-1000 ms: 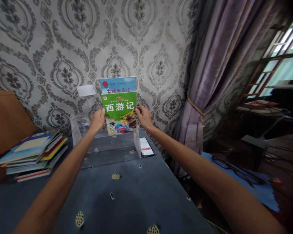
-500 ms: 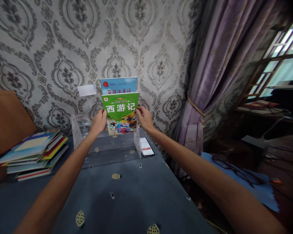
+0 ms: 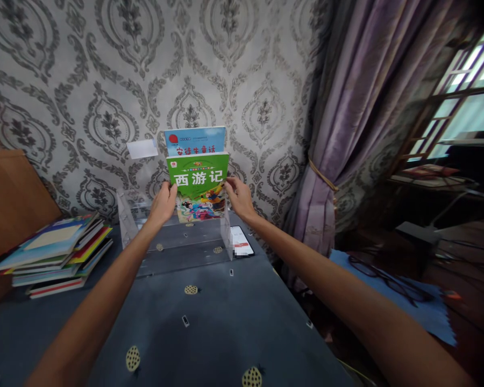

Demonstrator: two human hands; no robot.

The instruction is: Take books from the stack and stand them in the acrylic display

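A green book [image 3: 199,185] with white Chinese characters and colourful figures on its cover stands nearly upright at the clear plastic rack [image 3: 181,258]. My left hand [image 3: 164,203] grips its left edge, thumb in front. On the opposite edge, my right hand [image 3: 239,196] pinches the cover's side between thumb and fingers. Behind it and a little higher stands a blue book [image 3: 196,140] with red characters, its lower part hidden by the green one. Whether the green book's bottom edge touches the rack cannot be made out.
Left on the dark patterned tablecloth [image 3: 210,344] is a stack of books [image 3: 60,252] beside a brown wooden panel [image 3: 16,199]. A phone [image 3: 241,241] lies right of the rack. Farther right are a purple curtain [image 3: 342,118] and glasses [image 3: 387,277] on a blue cloth [image 3: 427,317].
Almost nothing differs. Both hands keep hold of the green book in the same spot, and the view has shifted very slightly.
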